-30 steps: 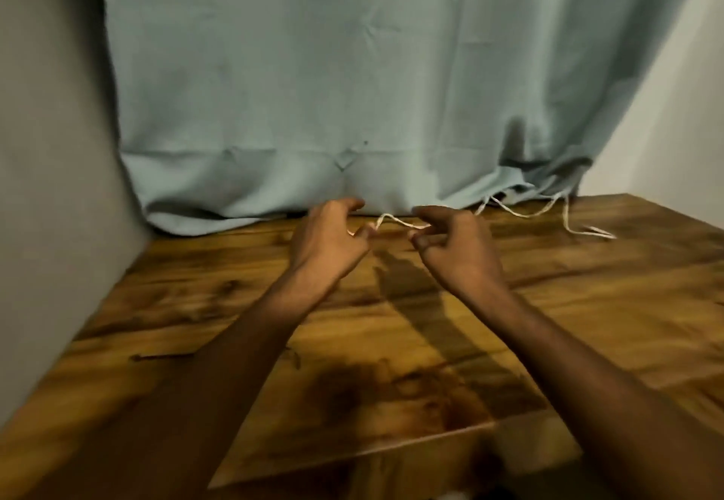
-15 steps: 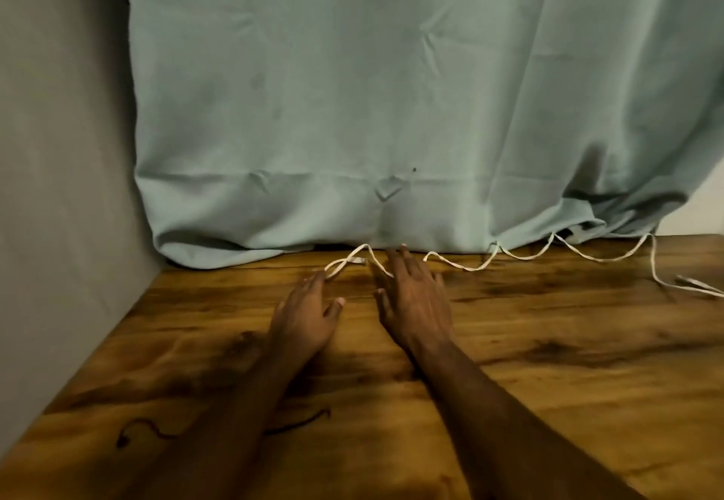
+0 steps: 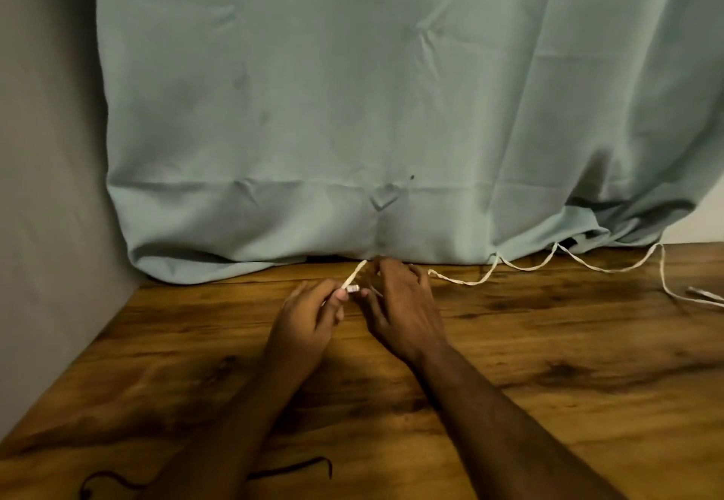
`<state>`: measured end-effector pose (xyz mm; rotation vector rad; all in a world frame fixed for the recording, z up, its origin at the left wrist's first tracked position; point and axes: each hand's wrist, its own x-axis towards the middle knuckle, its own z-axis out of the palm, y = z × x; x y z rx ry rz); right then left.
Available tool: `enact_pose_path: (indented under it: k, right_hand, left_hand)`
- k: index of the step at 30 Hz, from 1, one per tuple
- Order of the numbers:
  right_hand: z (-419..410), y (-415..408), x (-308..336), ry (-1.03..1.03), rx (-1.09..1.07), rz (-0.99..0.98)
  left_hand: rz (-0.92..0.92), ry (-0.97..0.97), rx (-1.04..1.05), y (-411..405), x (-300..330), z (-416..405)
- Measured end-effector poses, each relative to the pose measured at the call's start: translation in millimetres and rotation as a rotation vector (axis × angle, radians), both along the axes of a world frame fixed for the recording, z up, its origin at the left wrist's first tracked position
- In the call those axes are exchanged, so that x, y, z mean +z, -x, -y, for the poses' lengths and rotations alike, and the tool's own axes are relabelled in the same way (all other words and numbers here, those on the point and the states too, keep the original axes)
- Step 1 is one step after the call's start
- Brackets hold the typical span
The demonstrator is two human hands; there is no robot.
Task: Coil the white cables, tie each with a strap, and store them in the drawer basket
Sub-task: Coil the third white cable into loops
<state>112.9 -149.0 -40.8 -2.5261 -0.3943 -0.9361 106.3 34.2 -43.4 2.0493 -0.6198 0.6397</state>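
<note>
While still uncoiled: black strap (image 3: 290, 470) at near table (image 3: 548, 401) edge, ready for tying. Left hand (image 3: 309, 317) pinching cable (image 3: 462, 281) plug end as coil anchor; right hand (image 3: 399, 303) loosely open, fingers over cable. Remainder trailing right along curtain (image 3: 352, 107) hem.

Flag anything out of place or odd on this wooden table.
A thin dark cord lies loose at the near edge of the wooden table. The white cable sprawls uncoiled along the pale green cloth.

Dim warm light; soft focus; wide-angle bending at edges.
</note>
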Motion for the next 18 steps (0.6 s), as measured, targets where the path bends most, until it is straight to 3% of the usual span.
enact_pose_path:
  k: [5, 10, 14, 18]
  right_hand:
    - [-3, 14, 4, -0.102, 0.153, 0.087]
    - [2, 16, 2, -0.366, 0.158, 0.021]
    - [10, 20, 5, -0.261, 0.108, 0.006]
    - [19, 17, 4, -0.314, 0.076, -0.044]
  left_hand:
    - [-0.260, 0.328, -0.367, 20, 9, 14]
    - [-0.390, 0.495, -0.404, 28, 23, 10]
    - [-0.479, 0.599, -0.429, 27, 28, -1]
    - [-0.533, 0.808, -0.374, 15, 34, -20]
